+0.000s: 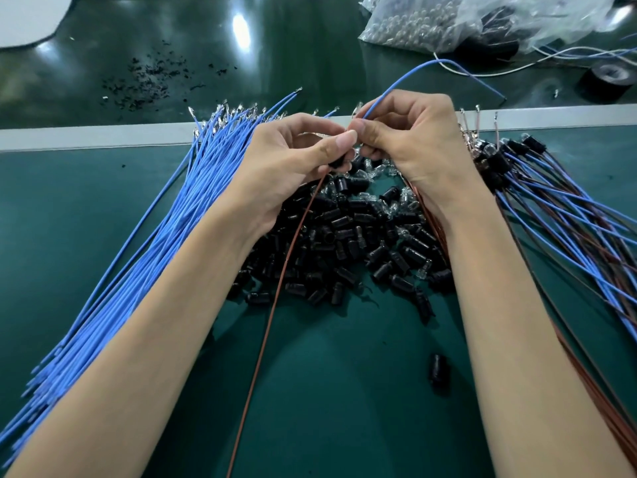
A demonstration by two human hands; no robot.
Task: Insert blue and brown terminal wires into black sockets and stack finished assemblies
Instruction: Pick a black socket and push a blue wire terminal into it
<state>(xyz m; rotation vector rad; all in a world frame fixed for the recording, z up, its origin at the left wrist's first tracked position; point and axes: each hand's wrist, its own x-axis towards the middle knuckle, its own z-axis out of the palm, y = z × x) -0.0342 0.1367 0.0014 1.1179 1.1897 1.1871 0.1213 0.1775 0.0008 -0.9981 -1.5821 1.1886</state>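
My left hand (293, 157) grips a black socket (339, 164), mostly hidden under its fingers. A brown wire (275, 305) hangs from that socket down toward the near edge. My right hand (410, 139) pinches a blue wire (406, 81) at the socket; the wire arcs up and away to the right. The two hands touch above a heap of loose black sockets (348, 243). A bundle of blue wires (144, 243) fans out on the left. Finished assemblies (558, 208) with blue and brown wires lie stacked on the right.
A single black socket (438, 372) lies alone near the front. Loose brown wires (435, 226) run under my right forearm. Beyond a grey rail (86, 138), clear bags of parts (465, 22), a black tape roll (608, 81) and black crumbs (148, 81) sit on the dark surface.
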